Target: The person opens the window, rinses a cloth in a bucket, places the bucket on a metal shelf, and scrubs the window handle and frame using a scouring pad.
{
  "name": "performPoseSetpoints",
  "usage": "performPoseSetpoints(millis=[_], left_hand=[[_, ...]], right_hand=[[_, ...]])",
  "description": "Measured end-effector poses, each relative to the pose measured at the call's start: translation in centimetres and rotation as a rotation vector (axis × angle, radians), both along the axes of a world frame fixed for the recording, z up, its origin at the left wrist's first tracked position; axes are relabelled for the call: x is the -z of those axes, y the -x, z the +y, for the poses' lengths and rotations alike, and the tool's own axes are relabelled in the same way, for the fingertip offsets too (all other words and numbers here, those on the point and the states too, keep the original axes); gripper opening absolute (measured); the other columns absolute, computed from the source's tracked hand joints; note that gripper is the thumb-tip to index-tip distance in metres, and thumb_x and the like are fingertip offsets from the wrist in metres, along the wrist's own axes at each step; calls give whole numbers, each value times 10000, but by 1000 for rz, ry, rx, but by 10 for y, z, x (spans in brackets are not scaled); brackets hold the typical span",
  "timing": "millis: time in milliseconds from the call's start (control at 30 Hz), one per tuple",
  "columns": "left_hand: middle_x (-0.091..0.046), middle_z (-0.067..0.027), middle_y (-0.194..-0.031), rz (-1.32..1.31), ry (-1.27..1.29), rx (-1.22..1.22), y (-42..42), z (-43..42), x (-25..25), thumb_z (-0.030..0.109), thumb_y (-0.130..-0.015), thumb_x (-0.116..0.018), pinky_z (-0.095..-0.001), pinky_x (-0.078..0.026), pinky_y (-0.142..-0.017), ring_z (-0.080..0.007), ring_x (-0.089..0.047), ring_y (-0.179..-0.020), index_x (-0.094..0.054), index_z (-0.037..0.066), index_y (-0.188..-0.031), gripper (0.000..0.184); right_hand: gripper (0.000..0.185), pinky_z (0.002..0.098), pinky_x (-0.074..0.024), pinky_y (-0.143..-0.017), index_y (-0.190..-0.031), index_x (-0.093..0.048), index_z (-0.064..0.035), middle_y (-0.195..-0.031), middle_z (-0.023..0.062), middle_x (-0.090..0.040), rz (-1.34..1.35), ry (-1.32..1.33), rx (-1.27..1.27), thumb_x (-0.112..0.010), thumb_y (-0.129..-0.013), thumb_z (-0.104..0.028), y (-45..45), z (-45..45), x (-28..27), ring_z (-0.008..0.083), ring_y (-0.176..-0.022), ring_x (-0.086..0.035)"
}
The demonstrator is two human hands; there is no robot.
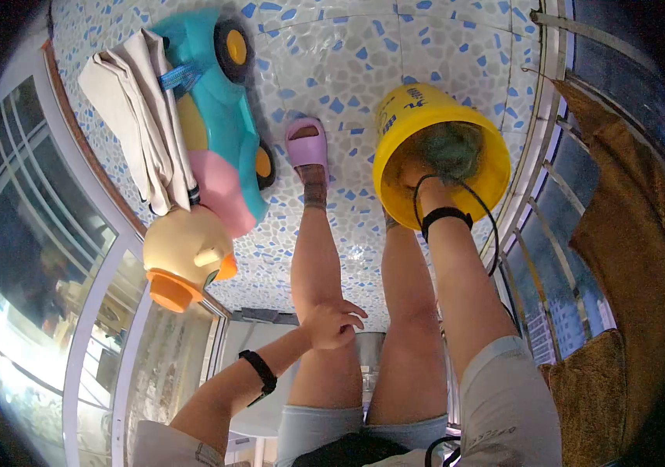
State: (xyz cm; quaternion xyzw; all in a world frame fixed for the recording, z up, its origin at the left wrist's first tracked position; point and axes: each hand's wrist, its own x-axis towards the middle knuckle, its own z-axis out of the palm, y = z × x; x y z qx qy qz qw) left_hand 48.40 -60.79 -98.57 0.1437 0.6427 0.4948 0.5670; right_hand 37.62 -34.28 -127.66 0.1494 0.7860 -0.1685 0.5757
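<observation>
Dipping into a yellow bucket [426, 105], the right hand [419, 177] is partly hidden in shadow, so I cannot tell whether its fingers grip anything. The bucket is in front of the right leg, its round mouth facing the viewer; its smooth, bright wall carries dark blue lettering, and its inside shades to deeper gold. Within is a dark green, blurry mass [455, 152], its material unclear, next to the right hand. A thin black cord [496, 233] loops by the right wrist. The left hand [334, 324] lies at the left knee, fingers loosely curled, holding nothing.
</observation>
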Motion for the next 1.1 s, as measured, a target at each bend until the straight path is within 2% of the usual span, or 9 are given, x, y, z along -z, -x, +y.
performPoseSetpoints(millis=[333, 367, 433, 567, 633, 733, 833, 967, 1100], left_hand=[[-671, -5, -1085, -3, 12, 66, 10, 3, -2, 92, -703, -536, -378, -544, -786, -220, -654, -917, -700, 129, -818, 204], [-670, -5, -1084, -6, 33, 84, 8, 2, -2, 99, -711, -530, -377, -544, -784, -221, -654, -913, -700, 126, -827, 208], [-670, -5, -1083, -1, 45, 104, 4, -1, 1, 106, -720, -524, -376, -543, -782, -222, -654, -909, -700, 124, -835, 212], [-670, -19, -1071, 53, 36, 107, -2, -6, 6, 131, -754, -503, -374, -537, -784, -231, -653, -908, -701, 116, -855, 222], [-670, -25, -1063, 69, 62, 118, 3, -6, 0, 141, -765, -500, -376, -535, -785, -239, -652, -907, -700, 113, -861, 224], [-675, -41, -1031, 94, 102, 147, 17, -4, -6, 153, -779, -502, -383, -530, -784, -251, -652, -898, -698, 101, -855, 217], [-675, -59, -984, 122, 68, 152, 22, -2, -2, 168, -788, -510, -392, -525, -772, -268, -649, -863, -691, 80, -834, 206], [-672, -96, -904, 162, 98, 129, 10, -7, 4, 194, -799, -507, -415, -517, -752, -302, -638, -830, -679, 61, -769, 219], [-677, -119, -874, 255, 151, 283, 11, -7, 8, 223, -806, -496, -440, -510, -741, -332, -634, -829, -673, 63, -720, 254]], right_hand=[[981, 413, -346, -1081, -1426, -364, -62, -1456, 163, -383, -544, 102, -121, -755, -659, -532, 26, 32, -59, 348, -1301, -407], [981, 413, -346, -1081, -1426, -364, -62, -1456, 163, -383, -540, 94, -118, -755, -659, -532, 32, 37, -70, 348, -1301, -407], [1156, 393, -375, -1050, -1392, -412, -50, -1411, 198, -430, -512, 223, -63, -834, -455, -577, 45, 43, -92, 345, -1268, -443], [955, 399, -413, -1000, -1301, -463, -41, -1281, 214, -527, -279, 241, -292, -847, -509, -411, 35, 29, -109, 346, -1203, -490], [782, 420, -454, -924, -1199, -462, -44, -1129, 201, -576, 201, -45, 73, -830, -543, -257, 20, 15, -126, 364, -1099, -541], [832, 456, -441, -941, -1290, -380, -30, -1141, 199, -553, 509, -106, 207, -824, -606, -196, 32, 5, -171, 396, -1092, -531], [780, 447, -438, -926, -1237, -409, -29, -1168, 185, -518, 671, -122, 358, -827, -601, -201, 41, 7, -191, 404, -1088, -513], [743, 446, -458, -901, -1182, -487, -2, -1146, 194, -549, 689, -56, 631, -845, -570, -223, 32, 15, -195, 407, -1057, -540], [588, 442, -495, -831, -1033, -609, 16, -1040, 194, -622, 468, -12, 793, -844, -556, -235, 40, 18, -229, 380, -964, -598]])
